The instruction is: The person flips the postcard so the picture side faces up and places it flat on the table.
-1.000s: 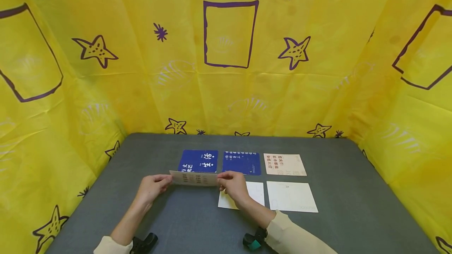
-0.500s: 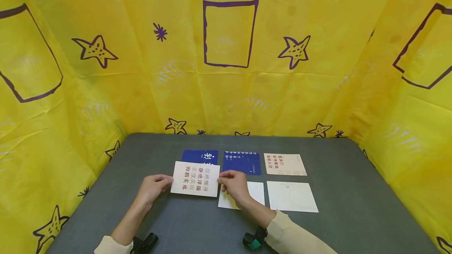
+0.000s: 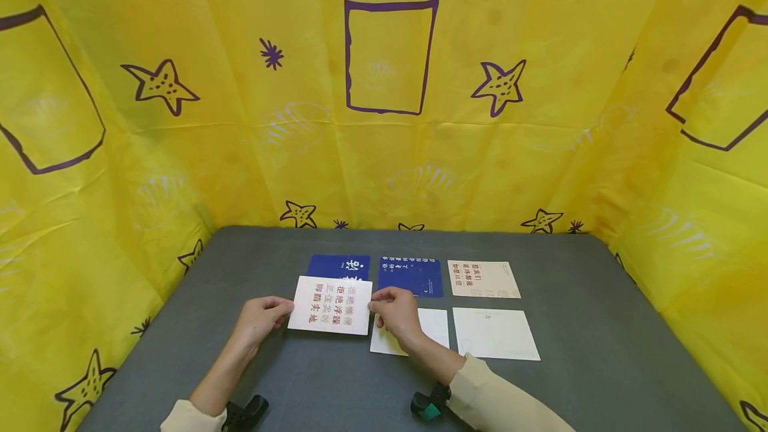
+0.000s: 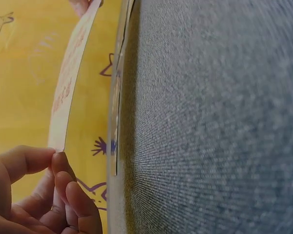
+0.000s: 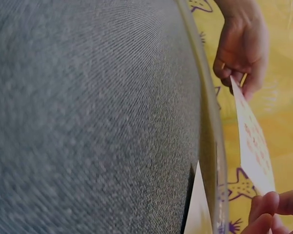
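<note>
A white postcard (image 3: 330,307) printed with columns of reddish and grey characters is held up off the table by both hands. My left hand (image 3: 259,320) pinches its left edge between thumb and forefinger, while my right hand (image 3: 399,316) pinches the right edge. The left wrist view shows the card (image 4: 72,87) apart from the table surface, bent slightly. Behind it, a blue postcard (image 3: 337,264) lies partly covered. Under the right hand, a white card (image 3: 433,333) is partly hidden by the fingers and wrist.
Another blue postcard (image 3: 411,277) and a beige postcard with characters (image 3: 485,280) lie in the back row. A mostly blank white card (image 3: 497,334) lies at front right. The grey tabletop (image 3: 600,325) is bordered by a yellow patterned curtain (image 3: 384,165).
The held postcard was tilted nearly edge-on a second ago, then turned so its printed face shows. Over the last half second it has tilted only slightly; both hands stay in place.
</note>
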`<state>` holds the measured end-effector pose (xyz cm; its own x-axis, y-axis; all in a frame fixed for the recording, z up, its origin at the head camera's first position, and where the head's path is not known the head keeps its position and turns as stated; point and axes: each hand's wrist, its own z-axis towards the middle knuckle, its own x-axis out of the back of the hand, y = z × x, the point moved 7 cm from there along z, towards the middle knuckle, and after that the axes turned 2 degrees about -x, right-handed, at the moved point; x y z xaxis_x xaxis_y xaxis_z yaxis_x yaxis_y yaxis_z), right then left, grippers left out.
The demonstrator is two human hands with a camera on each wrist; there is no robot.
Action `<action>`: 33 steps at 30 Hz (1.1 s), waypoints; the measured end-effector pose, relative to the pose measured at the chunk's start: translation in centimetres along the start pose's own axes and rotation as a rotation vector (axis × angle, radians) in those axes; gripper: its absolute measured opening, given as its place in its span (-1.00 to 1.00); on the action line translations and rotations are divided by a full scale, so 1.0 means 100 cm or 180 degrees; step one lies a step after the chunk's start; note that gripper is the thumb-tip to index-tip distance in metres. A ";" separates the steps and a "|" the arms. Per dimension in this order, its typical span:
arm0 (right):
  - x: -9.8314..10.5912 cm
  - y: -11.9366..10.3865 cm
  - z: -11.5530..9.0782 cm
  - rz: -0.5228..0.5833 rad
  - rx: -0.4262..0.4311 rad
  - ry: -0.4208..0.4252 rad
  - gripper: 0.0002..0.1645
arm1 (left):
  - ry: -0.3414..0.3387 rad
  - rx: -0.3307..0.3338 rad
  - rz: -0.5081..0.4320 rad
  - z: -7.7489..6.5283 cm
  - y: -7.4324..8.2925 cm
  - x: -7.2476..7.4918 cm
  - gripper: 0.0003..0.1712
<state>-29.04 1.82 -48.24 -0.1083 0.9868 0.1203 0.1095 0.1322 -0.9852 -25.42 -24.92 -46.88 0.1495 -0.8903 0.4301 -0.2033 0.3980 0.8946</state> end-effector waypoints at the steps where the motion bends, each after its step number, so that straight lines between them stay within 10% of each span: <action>1: -0.001 0.000 0.000 -0.0038 0.0007 -0.0017 -0.86 | 0.0006 -0.0007 0.0018 0.000 0.000 0.000 -0.72; 33: -0.012 0.001 0.013 -0.0758 -0.0334 -0.0610 -0.92 | -0.0246 -0.0202 0.0855 0.004 -0.006 -0.005 -0.83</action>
<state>-30.19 0.55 -48.59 -0.3260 0.8928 0.3109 0.1589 0.3760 -0.9129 -25.79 -24.86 -47.71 0.0237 -0.7643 0.6445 -0.1644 0.6329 0.7566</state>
